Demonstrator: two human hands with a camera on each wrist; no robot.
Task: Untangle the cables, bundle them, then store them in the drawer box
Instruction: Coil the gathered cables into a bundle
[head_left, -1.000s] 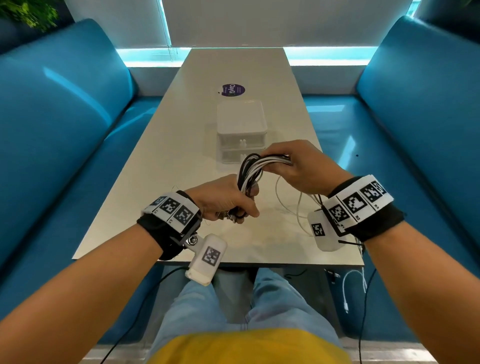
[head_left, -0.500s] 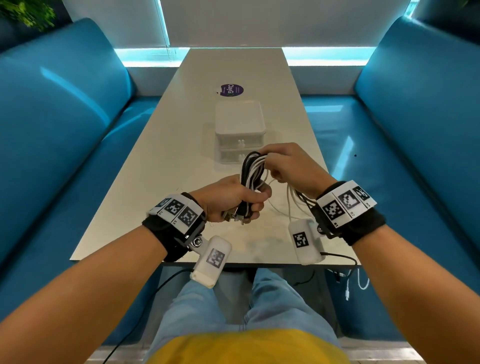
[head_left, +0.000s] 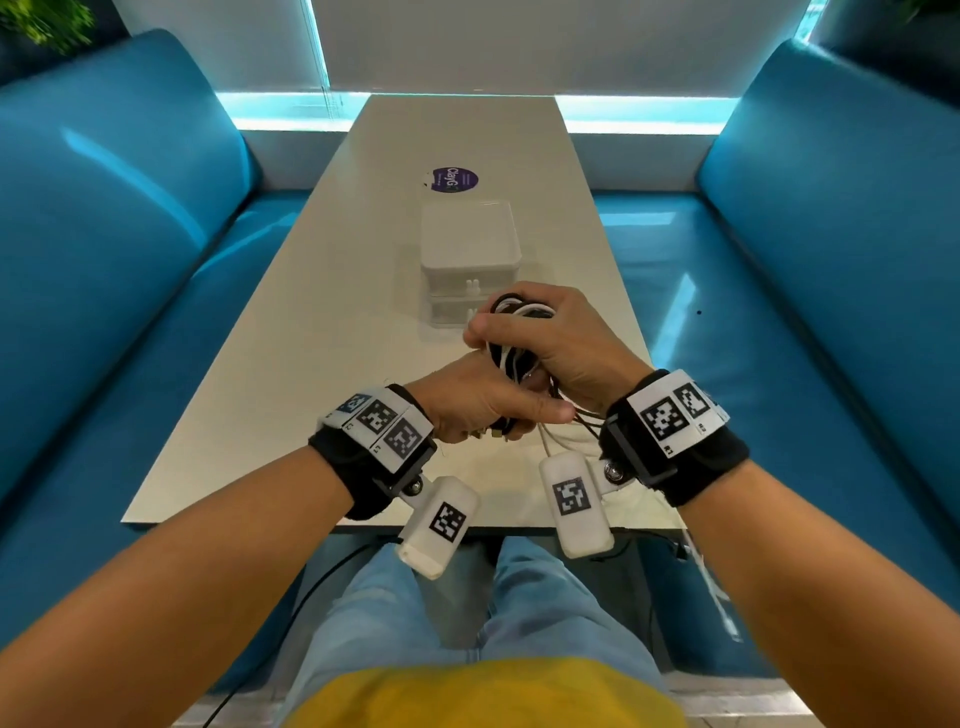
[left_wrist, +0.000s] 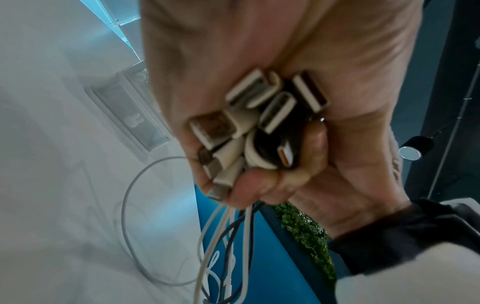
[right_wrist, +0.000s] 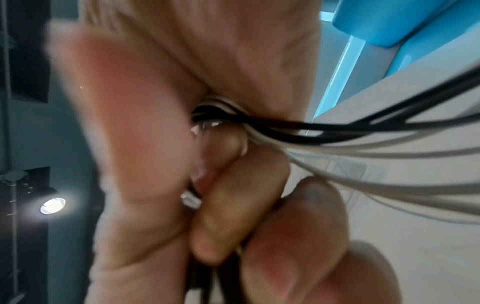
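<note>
A bundle of black and white cables (head_left: 514, 332) is held above the near part of the table (head_left: 332, 332). My left hand (head_left: 483, 400) grips the bundle's lower end, where several USB plugs (left_wrist: 259, 115) stick out of the fist. My right hand (head_left: 550, 338) grips the looped upper part of the cables (right_wrist: 337, 131) from above, close against the left hand. Loose white and black strands (left_wrist: 223, 236) hang below the left hand onto the table. The white drawer box (head_left: 470, 249) stands just beyond the hands, both drawers shut.
A purple round sticker (head_left: 454, 180) lies on the table behind the box. Blue sofas (head_left: 104, 249) flank the table on both sides. A thin cable (head_left: 706, 577) hangs off the table's near right edge. My knees sit under the near edge.
My right hand has swung left and down over the looped cables, closing onto the left hand. The bundle is more compact, and the loose strands on the table have shortened.
</note>
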